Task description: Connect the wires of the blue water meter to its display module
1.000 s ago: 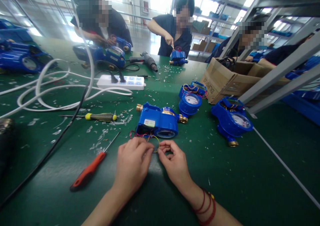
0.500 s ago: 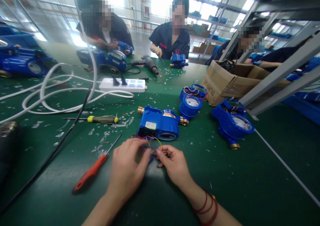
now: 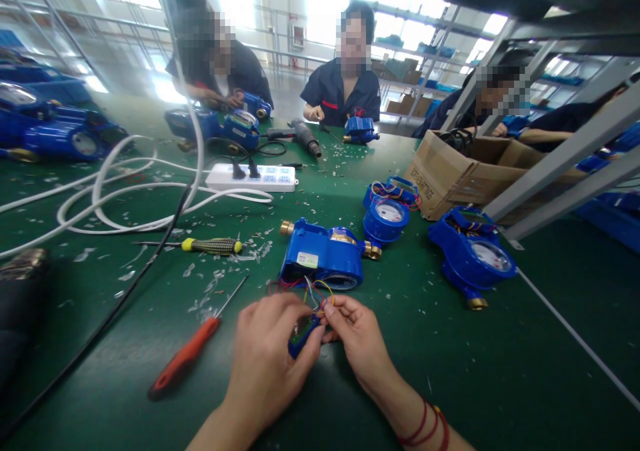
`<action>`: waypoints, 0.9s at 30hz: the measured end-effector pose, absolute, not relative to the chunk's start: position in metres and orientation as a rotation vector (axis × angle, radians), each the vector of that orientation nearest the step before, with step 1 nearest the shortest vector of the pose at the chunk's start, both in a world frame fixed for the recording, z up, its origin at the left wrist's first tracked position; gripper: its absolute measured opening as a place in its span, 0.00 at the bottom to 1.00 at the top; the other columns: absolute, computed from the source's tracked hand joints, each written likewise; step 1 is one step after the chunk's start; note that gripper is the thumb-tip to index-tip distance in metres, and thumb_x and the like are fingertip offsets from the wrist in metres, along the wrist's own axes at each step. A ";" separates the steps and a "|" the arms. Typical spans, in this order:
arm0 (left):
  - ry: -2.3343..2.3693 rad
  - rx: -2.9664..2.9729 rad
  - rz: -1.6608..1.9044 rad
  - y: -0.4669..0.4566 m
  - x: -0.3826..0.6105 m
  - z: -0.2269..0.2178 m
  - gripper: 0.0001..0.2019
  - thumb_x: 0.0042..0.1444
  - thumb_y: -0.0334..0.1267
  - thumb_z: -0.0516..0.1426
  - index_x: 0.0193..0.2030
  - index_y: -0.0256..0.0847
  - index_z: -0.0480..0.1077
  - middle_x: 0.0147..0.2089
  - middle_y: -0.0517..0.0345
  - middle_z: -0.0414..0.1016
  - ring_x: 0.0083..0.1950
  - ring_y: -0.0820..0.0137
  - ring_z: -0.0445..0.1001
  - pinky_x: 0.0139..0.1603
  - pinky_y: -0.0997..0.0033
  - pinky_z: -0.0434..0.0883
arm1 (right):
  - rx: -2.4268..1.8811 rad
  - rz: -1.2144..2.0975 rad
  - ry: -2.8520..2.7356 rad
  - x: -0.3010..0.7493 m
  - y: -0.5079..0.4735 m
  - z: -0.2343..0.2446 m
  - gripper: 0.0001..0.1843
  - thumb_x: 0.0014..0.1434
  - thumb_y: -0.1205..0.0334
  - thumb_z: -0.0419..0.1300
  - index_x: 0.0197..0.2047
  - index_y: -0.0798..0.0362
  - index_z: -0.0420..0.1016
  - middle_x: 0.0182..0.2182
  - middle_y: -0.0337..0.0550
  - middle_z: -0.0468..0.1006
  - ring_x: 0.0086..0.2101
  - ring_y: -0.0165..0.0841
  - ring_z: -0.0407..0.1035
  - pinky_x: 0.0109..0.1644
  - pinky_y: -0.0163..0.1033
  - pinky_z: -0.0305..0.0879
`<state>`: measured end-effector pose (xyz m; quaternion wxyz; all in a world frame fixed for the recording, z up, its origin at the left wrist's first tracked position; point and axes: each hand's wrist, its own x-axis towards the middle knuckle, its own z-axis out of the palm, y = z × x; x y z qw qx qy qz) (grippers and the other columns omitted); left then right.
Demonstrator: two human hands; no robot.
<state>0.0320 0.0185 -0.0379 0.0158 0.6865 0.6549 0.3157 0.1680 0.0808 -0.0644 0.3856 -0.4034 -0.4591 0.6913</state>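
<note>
My left hand [image 3: 273, 351] is closed around a small blue module with a green circuit board [image 3: 302, 335], holding it just above the table. Thin coloured wires [image 3: 315, 291] run from the module to a blue water meter [image 3: 320, 254], which lies on its side with brass fittings at both ends. My right hand [image 3: 357, 334] pinches the wires at the module's far edge between thumb and forefinger. Its other fingers curl underneath. To the left of my hands lies a screwdriver with a red handle [image 3: 187, 354], its shaft pointing at the meter.
A yellow-and-black screwdriver [image 3: 213, 246], a white power strip [image 3: 253, 177] and a heat gun [image 3: 305, 136] lie on the green table among plastic scraps. More meters [image 3: 386, 218] [image 3: 473, 254] and a cardboard box [image 3: 445, 174] stand right. Co-workers [image 3: 345, 84] sit opposite.
The blue module has turned in my left hand, so its green board now shows. My hands appear slightly lower and further right; the whole view has shifted a little too.
</note>
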 end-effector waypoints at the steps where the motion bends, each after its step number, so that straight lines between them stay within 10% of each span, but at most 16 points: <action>1: 2.043 2.135 0.977 0.019 0.033 -0.038 0.06 0.53 0.38 0.55 0.38 0.44 0.68 0.41 0.54 0.70 0.44 0.63 0.67 0.45 0.60 0.59 | -1.023 1.756 -1.167 0.168 0.080 -0.064 0.15 0.50 0.51 0.65 0.33 0.56 0.73 0.25 0.38 0.72 0.28 0.28 0.67 0.25 0.28 0.68; 27: 2.095 1.847 1.037 0.024 0.040 -0.044 0.04 0.53 0.34 0.53 0.28 0.41 0.66 0.34 0.59 0.71 0.39 0.66 0.67 0.43 0.61 0.58 | -0.975 1.708 -1.248 0.162 0.075 -0.072 0.14 0.53 0.53 0.63 0.33 0.55 0.70 0.25 0.38 0.72 0.28 0.29 0.68 0.31 0.32 0.67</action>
